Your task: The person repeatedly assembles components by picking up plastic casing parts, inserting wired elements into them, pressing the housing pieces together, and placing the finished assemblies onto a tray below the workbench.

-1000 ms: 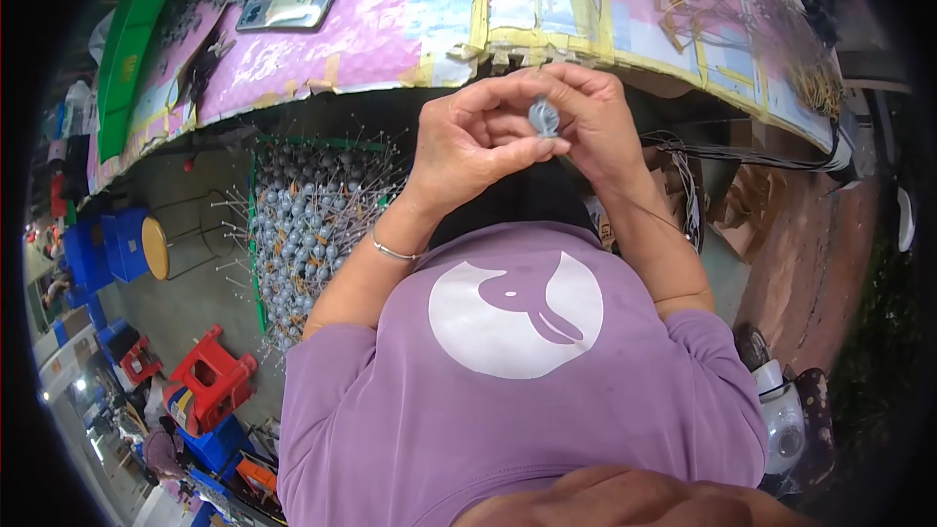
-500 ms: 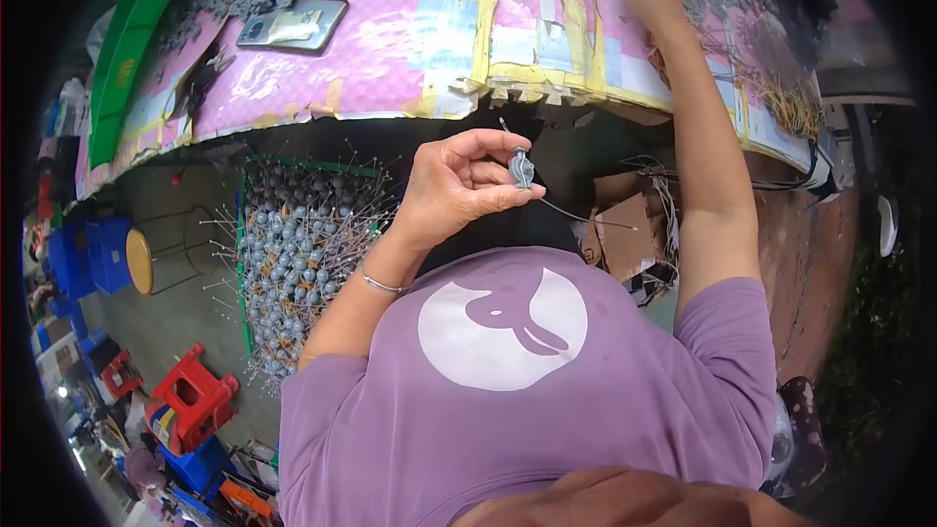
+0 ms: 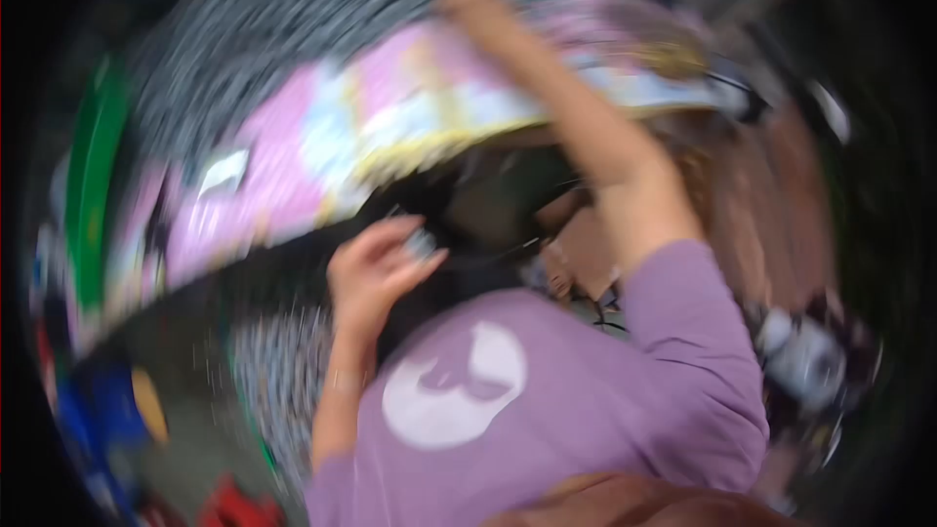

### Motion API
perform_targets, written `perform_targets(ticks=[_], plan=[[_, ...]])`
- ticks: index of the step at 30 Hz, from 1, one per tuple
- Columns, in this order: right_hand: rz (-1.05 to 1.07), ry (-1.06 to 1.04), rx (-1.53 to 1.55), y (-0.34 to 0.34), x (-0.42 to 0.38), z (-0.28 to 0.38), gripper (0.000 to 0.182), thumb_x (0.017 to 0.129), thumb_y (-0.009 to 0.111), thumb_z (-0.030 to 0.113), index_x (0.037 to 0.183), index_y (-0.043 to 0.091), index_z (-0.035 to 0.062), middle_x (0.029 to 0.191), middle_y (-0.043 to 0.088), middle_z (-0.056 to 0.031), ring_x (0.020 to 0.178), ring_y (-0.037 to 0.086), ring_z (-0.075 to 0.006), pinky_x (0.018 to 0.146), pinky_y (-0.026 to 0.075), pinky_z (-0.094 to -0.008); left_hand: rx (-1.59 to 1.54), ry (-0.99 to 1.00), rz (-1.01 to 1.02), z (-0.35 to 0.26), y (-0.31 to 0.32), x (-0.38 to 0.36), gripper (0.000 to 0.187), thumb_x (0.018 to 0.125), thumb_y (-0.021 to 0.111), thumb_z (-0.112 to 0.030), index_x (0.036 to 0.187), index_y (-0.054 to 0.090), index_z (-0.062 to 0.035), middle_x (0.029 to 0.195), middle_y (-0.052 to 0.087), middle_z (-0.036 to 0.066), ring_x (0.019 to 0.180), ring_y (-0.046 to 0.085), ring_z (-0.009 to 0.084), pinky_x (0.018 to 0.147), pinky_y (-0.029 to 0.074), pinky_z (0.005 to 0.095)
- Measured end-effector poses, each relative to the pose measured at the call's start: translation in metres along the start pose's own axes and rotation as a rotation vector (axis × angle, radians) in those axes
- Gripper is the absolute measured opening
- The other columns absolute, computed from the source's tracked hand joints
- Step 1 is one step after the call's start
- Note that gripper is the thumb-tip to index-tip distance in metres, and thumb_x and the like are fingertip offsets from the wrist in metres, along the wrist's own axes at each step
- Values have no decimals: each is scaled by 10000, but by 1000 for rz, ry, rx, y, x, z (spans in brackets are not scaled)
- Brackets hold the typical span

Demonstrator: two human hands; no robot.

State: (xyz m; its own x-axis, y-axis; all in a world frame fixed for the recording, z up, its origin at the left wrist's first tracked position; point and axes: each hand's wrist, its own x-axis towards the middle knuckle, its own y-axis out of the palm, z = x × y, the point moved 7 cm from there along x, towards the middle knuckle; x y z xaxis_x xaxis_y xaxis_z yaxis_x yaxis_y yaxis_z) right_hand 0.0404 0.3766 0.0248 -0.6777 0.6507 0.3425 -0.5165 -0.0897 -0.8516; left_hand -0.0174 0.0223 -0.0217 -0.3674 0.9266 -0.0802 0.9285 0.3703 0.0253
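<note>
Thumb and fingers of my left hand (image 3: 376,268) pinch a small grey rounded piece (image 3: 420,244) in front of my chest. A thin wire seemed to run by that piece in the earlier view; blur hides most of it now. My right hand (image 3: 476,12) is stretched forward over the worktable, at the near edge of a wide heap of small grey parts (image 3: 322,5). Its fingers are smeared by motion, so I cannot see whether they grip anything.
The pink, taped table (image 3: 283,132) carries a phone (image 3: 224,173) at left. A green strip (image 3: 96,185) borders the table's left side. Below stands a container full of grey-headed wired pieces (image 3: 283,381). A cardboard box (image 3: 584,259) is under the table; a red stool (image 3: 239,506) stands lower left.
The whole view has swung and blurred. My right hand has shifted left along the heap of grey parts. My left hand still pinches the grey piece, now lower and further left in view.
</note>
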Motion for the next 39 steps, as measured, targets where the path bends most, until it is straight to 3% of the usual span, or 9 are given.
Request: perform_targets(ticks=[1,2,5,11,17,22,23,27,39], plan=[[-13,-144,-332,23,18,-16,328,912,513,131,1178,704,124,1158,661,-160,1114,611,-338,954,486,-462,-83,-76,-30,-3,0,-4,447,712,804,68,1132,652,93,918,679,102,770,661,139,718,598,285],[-203,-128,-109,15,10,-19,364,860,534,111,1183,697,147,1133,664,-178,1113,610,-366,937,493,-479,34,-73,-41,6,-8,-2,477,701,806,74,1146,637,106,910,675,104,739,653,134,676,581,266],[-172,-21,-129,15,4,-29,134,803,585,124,917,653,116,894,686,-164,874,674,-380,762,526,-489,-139,-63,-53,15,-6,3,440,703,794,132,1116,651,81,847,661,74,675,634,103,667,563,232],[-45,-141,-467,17,-25,-5,104,777,631,186,754,719,135,800,721,-98,811,725,-291,618,542,-439,-137,15,-37,14,-13,23,444,717,788,130,1131,635,80,872,642,76,663,632,100,661,571,230],[-29,-127,-533,19,-25,14,139,773,610,148,752,734,87,787,729,-117,757,721,-290,623,543,-424,-167,134,-58,-3,-10,40,454,742,786,138,1157,615,71,921,668,90,729,658,105,670,552,209],[-82,-12,184,-12,-84,94,133,809,615,101,865,664,-9,860,674,-218,820,667,-378,705,522,-480,-164,207,-135,-5,-28,53,432,781,768,130,1178,609,69,957,684,102,767,674,113,706,546,200],[-204,-302,393,-6,-104,115,154,813,642,104,888,655,-30,905,667,-228,842,664,-370,729,516,-463,-147,216,-159,-3,-34,55,430,789,765,127,1184,608,69,963,686,104,767,673,113,712,545,199],[-34,-93,826,-7,-164,164,235,788,705,83,970,681,-64,891,693,-177,850,676,-304,767,523,-388,-101,240,-186,-6,-38,53,445,810,757,117,1221,591,73,990,690,112,782,671,114,732,546,201],[-146,-169,737,-9,-193,171,218,748,727,63,931,714,-54,857,699,-170,817,679,-294,734,518,-371,188,234,-83,8,-39,45,412,832,720,88,1226,604,60,999,706,100,799,683,115,728,553,216]])
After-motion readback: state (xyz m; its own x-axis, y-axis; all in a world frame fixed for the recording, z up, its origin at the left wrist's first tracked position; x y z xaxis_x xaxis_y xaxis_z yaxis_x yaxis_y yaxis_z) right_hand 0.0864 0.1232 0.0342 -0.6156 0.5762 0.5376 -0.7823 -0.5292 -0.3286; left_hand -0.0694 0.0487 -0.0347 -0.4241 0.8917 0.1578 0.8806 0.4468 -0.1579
